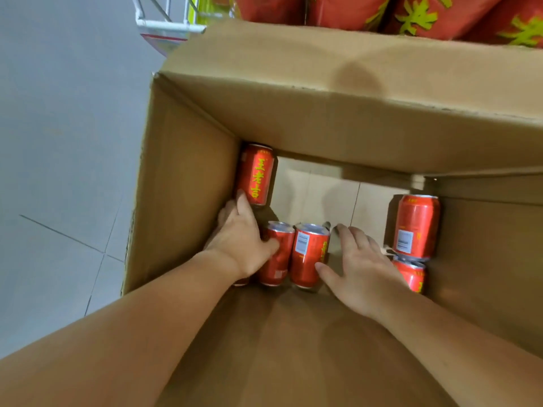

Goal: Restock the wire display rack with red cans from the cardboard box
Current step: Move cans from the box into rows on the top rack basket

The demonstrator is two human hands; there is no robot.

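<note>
The open cardboard box (188, 177) holds several red cans. One can (255, 174) lies in the far left corner. Two cans (277, 255) (310, 255) sit side by side in the middle, and two more (415, 227) (411, 276) are against the right wall. My left hand (241, 239) is down inside the box, its index finger touching the corner can and its thumb resting on the left middle can. A sliver of another can shows under its wrist. My right hand (361, 268) has its fingers spread, thumb against the right middle can. A corner of the white wire rack (170, 24) shows at the top left.
Red packs with yellow characters (411, 16) fill the top edge beyond the box's far flap (323, 54). Grey tiled floor (64, 142) lies to the left of the box. The box walls are tall around both forearms.
</note>
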